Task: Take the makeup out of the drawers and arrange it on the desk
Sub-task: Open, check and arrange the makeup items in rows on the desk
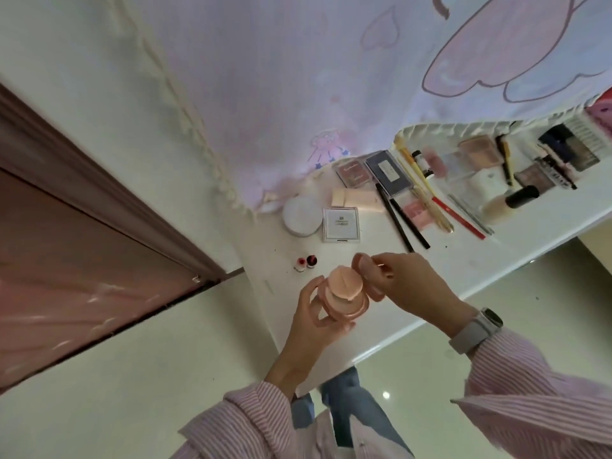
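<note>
From the head camera, your left hand (313, 313) is curled round a pink cushion compact (344, 298), open with its puff showing, held in the air over the near edge of the white desk (374, 260). Your right hand (407, 283) pinches the compact's hinged lid (362, 266), which stands up on the right side of the base. The lid must swing leftward and down onto the base, and your right hand already has it. Beyond the compact, well apart, lie a white square compact (341, 224), a round white jar (302, 215), two small red-capped bottles (306, 262), black pencils (402, 220) and palettes further right. A pale patterned curtain (298, 77) hangs behind the desk; a brown door (82, 233) stands at left.
</note>
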The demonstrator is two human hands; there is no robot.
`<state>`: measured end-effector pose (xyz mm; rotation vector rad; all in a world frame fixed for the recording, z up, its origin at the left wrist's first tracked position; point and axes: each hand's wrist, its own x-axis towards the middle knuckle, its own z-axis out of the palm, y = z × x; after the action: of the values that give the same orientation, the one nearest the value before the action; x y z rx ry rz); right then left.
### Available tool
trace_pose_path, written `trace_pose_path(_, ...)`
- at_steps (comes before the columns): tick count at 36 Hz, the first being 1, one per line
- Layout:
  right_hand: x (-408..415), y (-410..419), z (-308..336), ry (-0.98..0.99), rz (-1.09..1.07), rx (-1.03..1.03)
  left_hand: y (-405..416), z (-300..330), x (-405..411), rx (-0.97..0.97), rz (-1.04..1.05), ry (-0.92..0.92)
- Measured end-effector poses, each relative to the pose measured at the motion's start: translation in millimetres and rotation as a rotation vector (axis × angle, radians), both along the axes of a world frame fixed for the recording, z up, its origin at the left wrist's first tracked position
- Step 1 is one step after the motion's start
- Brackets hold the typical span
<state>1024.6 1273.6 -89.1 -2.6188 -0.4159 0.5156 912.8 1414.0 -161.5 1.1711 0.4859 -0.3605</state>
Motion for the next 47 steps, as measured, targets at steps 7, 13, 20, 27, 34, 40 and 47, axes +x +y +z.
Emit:
trace_pose_path(7, -3.9, -9.5, -8.5, -0.003, -0.002, 0.052, 0.4, -8.1, -1.2, 0.164, -0.036, 0.005)
trace_pose_path(13, -12.4, -19.9, -19.4, 0.043, -0.066, 0.128, -3.9, -15.8, -4.0, 0.581, -0.157, -0.121)
trace_pose_path(20, -17.6, -26.4, -27.6, 0.054, -0.083, 0.111, -14.2, -19.8, 6.5, 1.226, -0.488, -0.312)
trace_pose_path(27, -16.2, -26.8, -27.0, 0.101, -0.134, 0.144, -17.5, -40.2, 20.2, 1.29, -0.603, -0.502)
trace_pose_path(34, -10.4, -26.9, -30.0, 0.119, -0.159, 0.168, -12.9, -47.0, 15.4, 1.361, -0.559, -0.561)
trace_pose_path(40, -5.7, -25.3, -33.1, 0.126, -0.172, 0.167, -18.0, -53.7, 12.3, 1.433, -0.602, -0.503)
trace_pose_path(47, -0.4, -24.3, -36.9, 0.136, -0.184, 0.171, -14.4, -55.5, 14.8, 1.448, -0.551, -0.533)
